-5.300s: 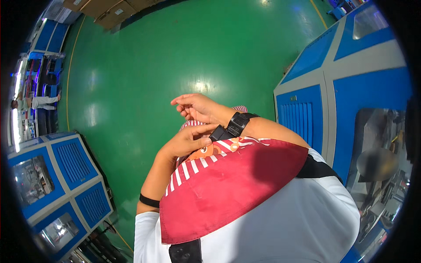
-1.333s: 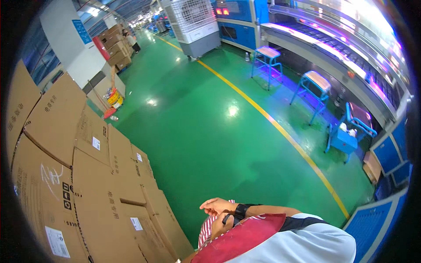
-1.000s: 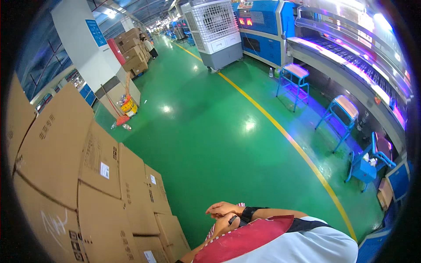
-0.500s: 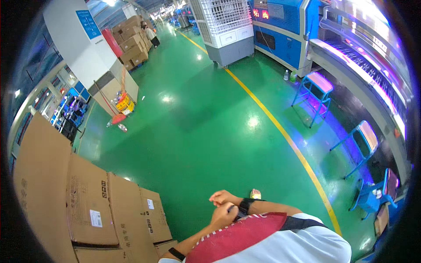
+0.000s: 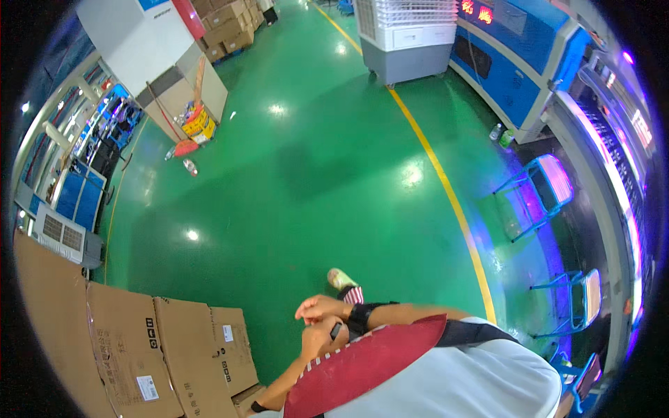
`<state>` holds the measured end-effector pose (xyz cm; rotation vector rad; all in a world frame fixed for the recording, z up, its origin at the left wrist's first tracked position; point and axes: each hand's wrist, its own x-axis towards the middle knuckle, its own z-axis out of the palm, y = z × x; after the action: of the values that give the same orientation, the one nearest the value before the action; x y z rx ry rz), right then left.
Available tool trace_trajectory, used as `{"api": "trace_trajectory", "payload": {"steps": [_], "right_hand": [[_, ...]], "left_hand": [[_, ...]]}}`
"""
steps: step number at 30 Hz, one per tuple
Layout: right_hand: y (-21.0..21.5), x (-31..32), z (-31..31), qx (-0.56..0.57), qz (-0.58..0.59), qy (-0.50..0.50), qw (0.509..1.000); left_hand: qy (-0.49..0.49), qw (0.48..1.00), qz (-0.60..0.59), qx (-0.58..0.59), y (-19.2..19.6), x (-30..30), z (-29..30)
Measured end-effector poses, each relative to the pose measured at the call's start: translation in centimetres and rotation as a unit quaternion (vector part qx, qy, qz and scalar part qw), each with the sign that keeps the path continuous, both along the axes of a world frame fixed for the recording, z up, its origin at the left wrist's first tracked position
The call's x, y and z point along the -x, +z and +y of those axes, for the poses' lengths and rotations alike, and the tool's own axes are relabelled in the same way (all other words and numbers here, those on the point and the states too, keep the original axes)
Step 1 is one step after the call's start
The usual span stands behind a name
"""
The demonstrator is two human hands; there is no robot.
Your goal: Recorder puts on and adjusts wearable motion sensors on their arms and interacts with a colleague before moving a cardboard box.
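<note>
My left hand (image 5: 321, 338) is closed in front of my chest, with a small black object (image 5: 336, 330) at its fingers; what it is I cannot make out. Just beyond it, my right hand (image 5: 318, 307) points left with its fingers loosely apart, close to or touching the left hand. A wide black band (image 5: 362, 316) wraps my right wrist, and a thin dark band (image 5: 258, 407) circles my left forearm. A shoe (image 5: 341, 279) shows on the green floor past my hands.
Cardboard boxes (image 5: 198, 348) stand close on my left. A yellow line (image 5: 446, 184) runs along the floor. Blue-framed stools (image 5: 554, 181) line a long machine (image 5: 606, 160) on the right. Ahead are an air cooler (image 5: 408, 59), a pillar (image 5: 143, 52) and a yellow bucket (image 5: 200, 127).
I have moved forward along the floor, and the view tilts lower. Both hands stay together before my chest, now further left in the picture. The foot has swung forward.
</note>
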<state>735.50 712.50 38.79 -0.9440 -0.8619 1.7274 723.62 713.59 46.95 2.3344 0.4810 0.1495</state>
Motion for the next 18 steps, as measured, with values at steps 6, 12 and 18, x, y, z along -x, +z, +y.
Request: {"api": "trace_trajectory", "payload": {"steps": [6,12,18], "right_hand": [[2.5,-13.1,16.0,0.016,0.063,-0.112,0.992],[14.9,-28.4,26.1,-0.082,0.295,-0.298,0.904],[20.6,-39.0,33.0,-0.303,0.165,-0.345,0.873]], "left_hand": [[-0.078,0.994,-0.007,0.078,4.3,-14.4,15.7],[-0.207,0.926,-0.037,0.314,11.4,-27.5,28.0],[-0.114,0.902,-0.202,0.365,10.3,-36.0,33.3]]}}
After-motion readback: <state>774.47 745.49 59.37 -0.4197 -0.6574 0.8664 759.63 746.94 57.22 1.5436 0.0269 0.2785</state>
